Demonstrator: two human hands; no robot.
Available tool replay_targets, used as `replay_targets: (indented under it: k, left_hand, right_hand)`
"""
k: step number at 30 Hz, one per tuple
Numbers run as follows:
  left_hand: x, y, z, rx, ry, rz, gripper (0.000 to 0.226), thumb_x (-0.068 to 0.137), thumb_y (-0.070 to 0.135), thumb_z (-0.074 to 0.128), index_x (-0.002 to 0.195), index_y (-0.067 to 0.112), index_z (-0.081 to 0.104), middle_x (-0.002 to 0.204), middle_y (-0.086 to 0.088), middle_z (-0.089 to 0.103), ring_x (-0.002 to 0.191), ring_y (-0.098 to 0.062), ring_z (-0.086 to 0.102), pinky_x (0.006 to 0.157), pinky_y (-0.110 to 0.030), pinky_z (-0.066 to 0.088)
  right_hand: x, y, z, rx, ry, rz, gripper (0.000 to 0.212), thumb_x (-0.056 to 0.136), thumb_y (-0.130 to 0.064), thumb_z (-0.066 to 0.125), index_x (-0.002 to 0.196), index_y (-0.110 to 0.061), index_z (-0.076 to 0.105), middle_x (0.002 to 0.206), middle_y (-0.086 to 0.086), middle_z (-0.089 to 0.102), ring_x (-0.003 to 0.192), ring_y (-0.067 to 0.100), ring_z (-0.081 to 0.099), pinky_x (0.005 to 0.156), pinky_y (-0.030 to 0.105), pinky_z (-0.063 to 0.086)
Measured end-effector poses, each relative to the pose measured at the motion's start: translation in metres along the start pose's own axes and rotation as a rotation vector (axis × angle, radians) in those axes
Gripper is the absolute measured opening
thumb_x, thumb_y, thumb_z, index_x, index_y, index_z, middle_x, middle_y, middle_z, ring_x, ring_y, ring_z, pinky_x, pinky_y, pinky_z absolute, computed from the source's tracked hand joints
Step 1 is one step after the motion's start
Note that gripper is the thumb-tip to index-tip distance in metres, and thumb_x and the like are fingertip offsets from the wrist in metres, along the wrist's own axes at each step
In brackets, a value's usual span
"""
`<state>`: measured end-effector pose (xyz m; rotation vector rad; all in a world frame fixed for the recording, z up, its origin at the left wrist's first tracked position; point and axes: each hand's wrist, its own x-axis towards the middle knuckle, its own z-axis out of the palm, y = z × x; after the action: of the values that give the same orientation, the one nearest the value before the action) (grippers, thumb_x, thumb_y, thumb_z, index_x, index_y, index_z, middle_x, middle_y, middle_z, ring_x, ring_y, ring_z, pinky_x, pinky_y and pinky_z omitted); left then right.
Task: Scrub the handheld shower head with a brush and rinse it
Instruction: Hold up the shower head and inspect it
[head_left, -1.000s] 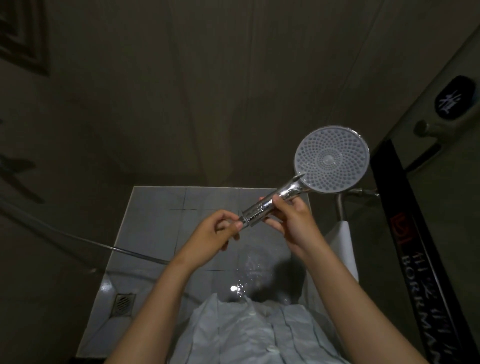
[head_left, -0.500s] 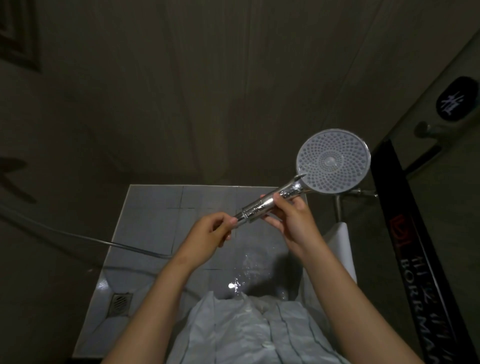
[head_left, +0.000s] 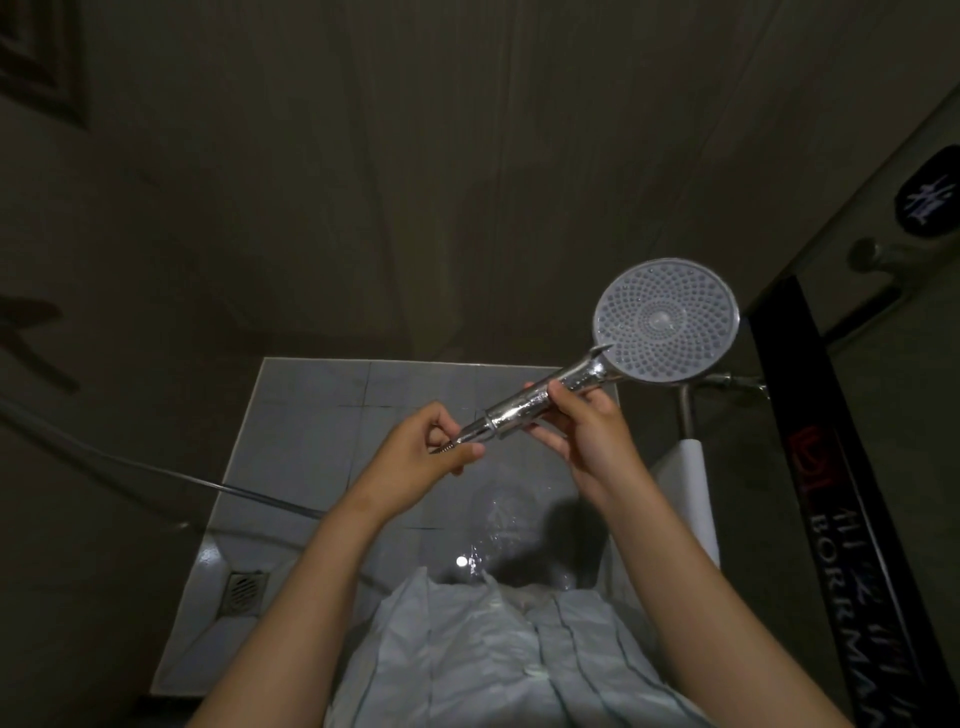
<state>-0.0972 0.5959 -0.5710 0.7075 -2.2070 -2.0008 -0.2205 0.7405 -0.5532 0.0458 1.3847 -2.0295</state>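
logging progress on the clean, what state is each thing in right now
shower head: held up, nozzle face toward the camera, no spray
right hand: grips its handle
left hand: pinches the hose end
hose: runs off left
floor: wet
drain: grate on

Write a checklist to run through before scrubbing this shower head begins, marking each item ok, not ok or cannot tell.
1. Right hand grips the shower head by its handle: ok.
2. Nozzle face turned toward the person: ok.
3. Brush within view: not ok, none visible.
4. Left hand free for a brush: not ok, it pinches the hose end.
5. Hose joint tight: cannot tell.
6. Floor drain uncovered: ok.
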Motion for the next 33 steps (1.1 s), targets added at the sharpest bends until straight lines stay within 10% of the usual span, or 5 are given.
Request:
replay_targets:
  k: [33]
  left_hand:
    - [-0.0089,-0.003,-0.0014,0.009,-0.112,-0.062,0.021,0.091,0.022,0.058,0.074,0.012,0.052,0.047,-0.001,0.051,0.04,-0.01,0.033,0.041,-0.018,0.025]
  right_hand:
    - [-0.0089,0.0029,-0.0014,0.003,0.014,0.028,0.008,0.094,-0.007,0.051,0.102,-0.01,0.052,0.095,0.01,0.067,0.091,0.019,0.066,0.069,0.033,0.06]
